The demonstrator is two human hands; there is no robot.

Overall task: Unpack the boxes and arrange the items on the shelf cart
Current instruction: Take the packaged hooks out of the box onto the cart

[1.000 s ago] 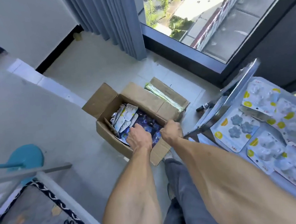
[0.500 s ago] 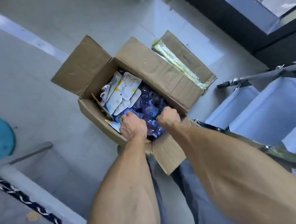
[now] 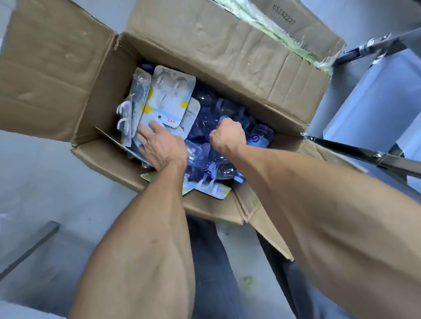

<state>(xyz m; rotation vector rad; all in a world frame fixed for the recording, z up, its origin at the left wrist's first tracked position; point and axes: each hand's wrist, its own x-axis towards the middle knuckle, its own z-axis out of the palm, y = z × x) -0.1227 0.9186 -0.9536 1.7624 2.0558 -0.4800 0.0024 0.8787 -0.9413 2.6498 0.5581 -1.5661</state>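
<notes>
You are reaching both arms down into one open cardboard box [image 3: 219, 45] on the floor. Your left hand [image 3: 162, 146] is lying flat, fingers spread, on the white blister packs [image 3: 170, 99] stacked at the box's left side. Your right hand [image 3: 227, 134] is fisting around blue packets [image 3: 208, 121] at the box's middle. Pack counts are unclear. Two metal bars [image 3: 384, 160] are flanking the box's right.

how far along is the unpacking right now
Done: the cardboard box is open, flaps out. In hand: left hand rests on the white blister packs; right hand is curled among the blue packs. Left: the box looks mostly full.
</notes>
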